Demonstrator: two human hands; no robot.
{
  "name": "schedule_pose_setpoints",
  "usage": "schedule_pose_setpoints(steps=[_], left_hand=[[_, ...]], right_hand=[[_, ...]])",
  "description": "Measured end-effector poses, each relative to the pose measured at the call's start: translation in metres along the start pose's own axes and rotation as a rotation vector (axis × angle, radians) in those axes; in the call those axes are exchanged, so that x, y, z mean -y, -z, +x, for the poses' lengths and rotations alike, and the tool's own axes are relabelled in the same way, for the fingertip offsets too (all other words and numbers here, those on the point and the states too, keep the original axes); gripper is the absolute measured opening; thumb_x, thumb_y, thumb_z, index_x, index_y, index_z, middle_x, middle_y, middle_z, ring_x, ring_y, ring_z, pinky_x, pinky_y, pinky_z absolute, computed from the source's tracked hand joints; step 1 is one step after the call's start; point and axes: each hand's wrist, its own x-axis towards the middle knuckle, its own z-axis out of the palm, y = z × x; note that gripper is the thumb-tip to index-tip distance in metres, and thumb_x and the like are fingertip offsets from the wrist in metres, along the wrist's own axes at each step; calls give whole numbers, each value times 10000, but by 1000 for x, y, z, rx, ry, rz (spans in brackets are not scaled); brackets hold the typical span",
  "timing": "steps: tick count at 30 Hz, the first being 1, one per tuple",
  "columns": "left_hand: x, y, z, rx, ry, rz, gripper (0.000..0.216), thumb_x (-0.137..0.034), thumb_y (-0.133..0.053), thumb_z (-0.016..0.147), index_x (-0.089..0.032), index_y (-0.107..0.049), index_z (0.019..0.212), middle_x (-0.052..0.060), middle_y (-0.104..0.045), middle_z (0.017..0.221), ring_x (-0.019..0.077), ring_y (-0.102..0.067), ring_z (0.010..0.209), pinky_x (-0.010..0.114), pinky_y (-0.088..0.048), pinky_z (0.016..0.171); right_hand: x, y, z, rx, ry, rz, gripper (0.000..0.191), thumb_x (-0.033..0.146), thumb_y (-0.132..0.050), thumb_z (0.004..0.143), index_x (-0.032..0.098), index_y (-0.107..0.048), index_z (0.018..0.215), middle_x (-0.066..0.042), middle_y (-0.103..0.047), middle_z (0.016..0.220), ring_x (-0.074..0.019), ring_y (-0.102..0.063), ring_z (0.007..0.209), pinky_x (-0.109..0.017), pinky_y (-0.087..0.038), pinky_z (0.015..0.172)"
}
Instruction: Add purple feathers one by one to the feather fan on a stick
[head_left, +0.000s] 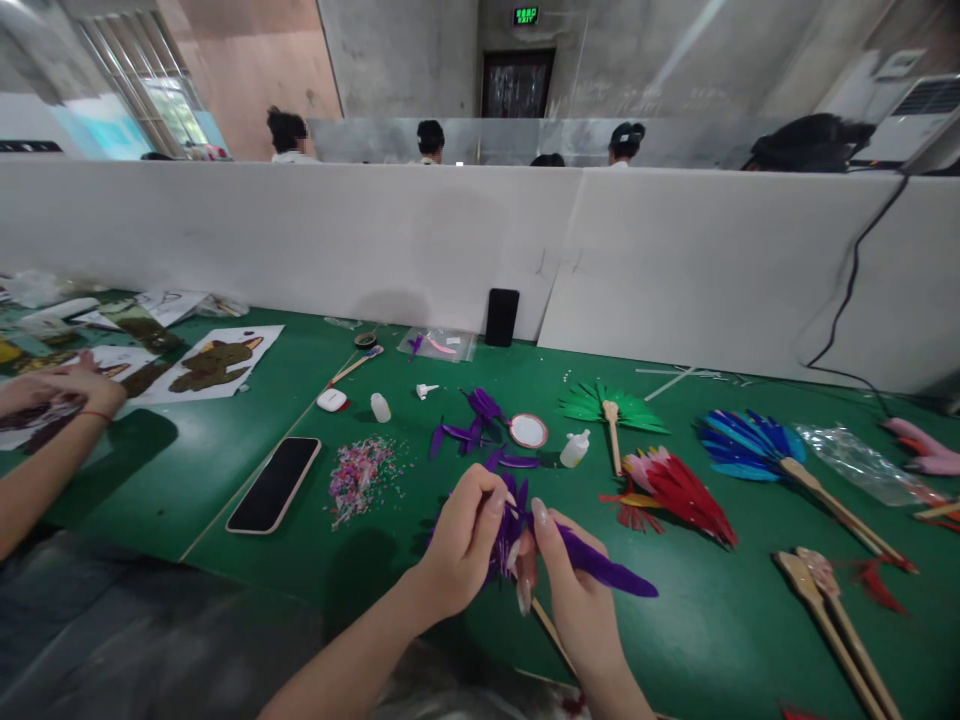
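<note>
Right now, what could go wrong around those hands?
1. The long purple feather juts past the right hand and might catch or bend.
2. Loose colourful bits lie uncontained beside the phone; a stray left hand could scatter them.
3. The small bottle beyond the right hand could get knocked.

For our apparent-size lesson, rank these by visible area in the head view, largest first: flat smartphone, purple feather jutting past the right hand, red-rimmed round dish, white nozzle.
1. Flat smartphone
2. Purple feather, partly covered by the right hand
3. Red-rimmed round dish
4. White nozzle
</note>
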Motion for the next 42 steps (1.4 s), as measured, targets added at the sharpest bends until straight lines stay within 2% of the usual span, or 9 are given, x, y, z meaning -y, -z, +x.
schedule_pose_setpoints(steps=[6, 8, 11, 19, 25, 30, 34, 38, 42], left_hand=[[-10, 9, 7, 103, 437, -429, 332, -485, -645, 792, -171, -541, 770, -53, -477, 573, 71, -395, 494, 195, -317, 478], [-10, 11, 9, 86, 539, -512, 379, -499, -721, 710, -157, -561, 739, -45, -524, 552, 54, -391, 451, 178, -287, 437], [-7, 9, 8, 54, 621, -587, 392, -504, -729, 700, -150, -561, 703, -46, -527, 495, 37, -358, 385, 166, -245, 388], [-9, 12, 3, -91, 451, -502, 390, -472, -728, 717, -165, -506, 624, -56, -500, 493, 45, -371, 420, 168, -289, 411], [-13, 17, 0, -96, 358, -356, 389, -453, -681, 765, -170, -471, 599, -47, -474, 496, 68, -427, 461, 187, -338, 471], [-14, 19, -3, -107, 281, -265, 384, -399, -629, 817, -166, -451, 569, -54, -403, 508, 58, -350, 469, 186, -294, 463], [-15, 19, -4, -94, 372, -395, 396, -415, -676, 771, -168, -436, 577, -67, -383, 496, 43, -309, 443, 178, -254, 435], [-21, 20, -3, 0, 541, -659, 416, -427, -740, 696, -181, -417, 606, -111, -307, 419, 19, -196, 364, 173, -150, 381], [-26, 28, 0, 92, 589, -779, 374, -341, -777, 647, -173, -446, 598, -103, -347, 432, 8, -218, 347, 172, -138, 379]], right_hand=[[-2, -3, -3, -53, 48, -75, 433, 468, -525, 883, 208, -528, 538, 53, -486, 391, -99, -470, 367, -217, -431, 482], [-4, -4, -4, -50, 57, -98, 430, 461, -517, 888, 206, -537, 542, 50, -494, 394, -97, -481, 372, -215, -436, 496], [-7, -6, -4, -46, 96, -138, 423, 456, -516, 891, 205, -546, 551, 47, -501, 402, -99, -490, 379, -216, -427, 483], [-8, -11, -4, -27, 171, -207, 444, 454, -512, 897, 207, -530, 528, 30, -515, 424, -102, -487, 389, -218, -399, 451], [-8, -14, -6, -18, 151, -189, 437, 438, -520, 896, 207, -534, 524, 38, -503, 412, -97, -485, 385, -216, -409, 467], [-5, -15, -8, -14, 99, -143, 454, 455, -542, 878, 210, -504, 497, 42, -489, 390, -93, -473, 369, -217, -419, 473], [-1, -16, -11, 18, -21, -17, 466, 517, -570, 842, 203, -514, 502, 45, -463, 371, -87, -436, 339, -217, -391, 425], [0, -17, -16, 68, -194, 180, 483, 571, -618, 787, 192, -513, 508, 50, -432, 364, -68, -377, 329, -201, -315, 368], [0, -12, -16, 68, -254, 291, 478, 597, -611, 779, 203, -486, 540, 62, -403, 369, -64, -322, 317, -201, -261, 330]])
